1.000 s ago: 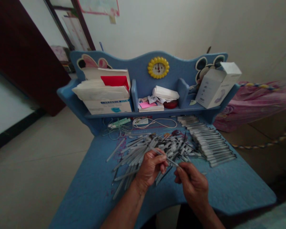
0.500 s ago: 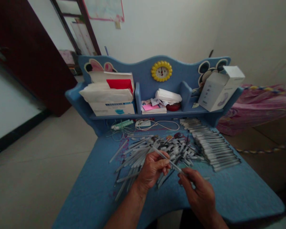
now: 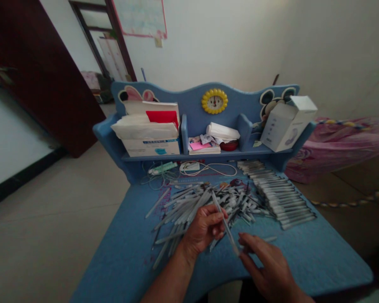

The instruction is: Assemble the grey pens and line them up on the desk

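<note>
One blue study table [image 3: 113,256], its front edge curved inward, carries a blue shelf unit [image 3: 259,152] along its back edge. Across the table's middle spreads a loose pile of translucent pen barrels and dark pen parts [image 3: 186,208]. Down its right side, from the back edge toward the right edge, a neat row of pens [image 3: 282,198] lies side by side with dark ends. At the shelf's left end stands a face-mask box [image 3: 145,146] filled with papers; at its right end, a white carton [image 3: 279,128] leans with its flap up.

Near the table's front edge, the left hand [image 3: 206,227] pinches a pen barrel [image 3: 230,233] between thumb and fingers, just above the near side of the pile. The right hand [image 3: 268,259] has thumb and forefinger parted around the barrel's lower end; whether the thumb touches it, I cannot tell.

By the back edge lie a looped white cable [image 3: 222,164] and a green power strip [image 3: 163,168]. A yellow-rimmed clock [image 3: 214,101] sits on the shelf's backboard. One loose barrel [image 3: 270,239] lies beyond the right hand's knuckles.
</note>
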Tool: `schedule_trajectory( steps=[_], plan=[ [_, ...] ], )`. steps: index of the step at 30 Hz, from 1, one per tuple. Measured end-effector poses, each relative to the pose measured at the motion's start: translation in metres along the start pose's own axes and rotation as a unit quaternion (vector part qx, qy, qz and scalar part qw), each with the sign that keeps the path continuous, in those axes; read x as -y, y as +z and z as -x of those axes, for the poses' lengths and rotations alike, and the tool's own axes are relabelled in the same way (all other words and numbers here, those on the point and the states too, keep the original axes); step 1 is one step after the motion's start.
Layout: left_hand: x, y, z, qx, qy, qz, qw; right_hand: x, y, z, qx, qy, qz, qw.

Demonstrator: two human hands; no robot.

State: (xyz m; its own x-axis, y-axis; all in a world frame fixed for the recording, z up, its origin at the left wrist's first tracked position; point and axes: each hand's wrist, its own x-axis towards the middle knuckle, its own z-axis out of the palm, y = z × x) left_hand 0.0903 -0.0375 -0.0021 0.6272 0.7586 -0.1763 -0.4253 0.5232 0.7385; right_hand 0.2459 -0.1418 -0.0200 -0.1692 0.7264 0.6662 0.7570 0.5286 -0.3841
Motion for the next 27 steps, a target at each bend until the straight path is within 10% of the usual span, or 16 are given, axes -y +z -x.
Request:
schedule_trajectory(
  steps=[14, 27],
  plan=[
    [0.004, 0.005, -0.001, 0.027, -0.053, -0.124, 0.990, -0.015, -0.016, -0.063, 0.128, -0.120, 0.100, 0.979],
    [0.012, 0.001, -0.007, -0.033, -0.049, -0.161, 0.985, -0.041, -0.018, -0.062, 0.143, -0.156, 0.140, 0.967]
  ],
)
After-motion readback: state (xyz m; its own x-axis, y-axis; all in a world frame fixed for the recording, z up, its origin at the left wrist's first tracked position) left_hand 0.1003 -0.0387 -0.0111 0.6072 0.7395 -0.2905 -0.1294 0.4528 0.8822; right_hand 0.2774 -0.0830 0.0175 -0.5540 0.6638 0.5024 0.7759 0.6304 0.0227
